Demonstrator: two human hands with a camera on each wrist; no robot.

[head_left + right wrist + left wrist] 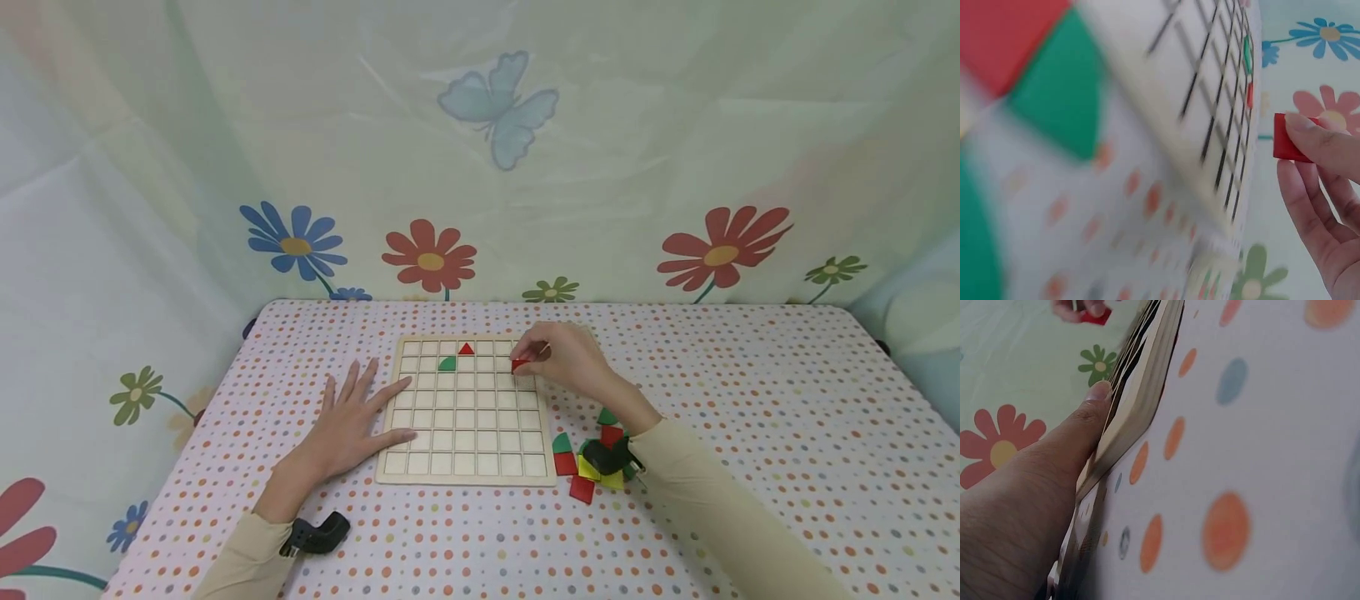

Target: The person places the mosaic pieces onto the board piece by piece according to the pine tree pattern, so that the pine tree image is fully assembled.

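Note:
A pale wooden board [465,480] with a square grid lies on the table. Its upper cells hold a red triangle [467,350] and a green quarter-circle [447,364]. Between thumb and fingers, my right hand [567,360] pinches a red square tile [1287,144], raised over the board's upper right part. My left hand [347,435] rests at the board's left edge with fingers spread and straight. Thumb and index fingertip reach over the rim; in the left wrist view the thumb [1075,434] lies along the board's edge.
Right of the board lies a loose pile of pieces: a red square [582,489], a yellow piece [588,469], a green quarter-circle [562,442] and several others, partly hidden by the right wrist's camera [606,457]. A dotted cloth [465,550] covers the table; a flowered curtain [615,167] hangs behind.

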